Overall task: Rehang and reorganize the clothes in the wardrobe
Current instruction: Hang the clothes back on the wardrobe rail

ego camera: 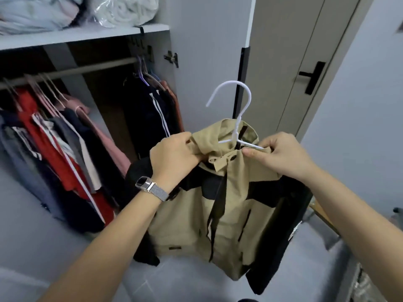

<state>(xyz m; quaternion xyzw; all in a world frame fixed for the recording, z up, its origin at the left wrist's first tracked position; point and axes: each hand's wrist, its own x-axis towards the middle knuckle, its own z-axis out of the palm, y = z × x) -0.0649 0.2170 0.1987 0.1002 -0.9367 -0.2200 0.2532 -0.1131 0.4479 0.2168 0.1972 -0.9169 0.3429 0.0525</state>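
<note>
Both hands are gripping the tan and black jacket (220, 205) at its collar, in front of the open wardrobe: the left hand (174, 155) is bunching fabric, the right hand (281, 153) is pinching cloth and the arm of the white hanger (235, 118). One shoulder is looking loosely seated, so it could be slipping off before reaching the far rail (72, 70), which is crowding with hung clothes (54, 149) at the left

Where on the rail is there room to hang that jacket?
The rail is bare in the middle, between the red and grey clothes on the left and the dark striped clothes on the right. Both ends are crowded.
</note>
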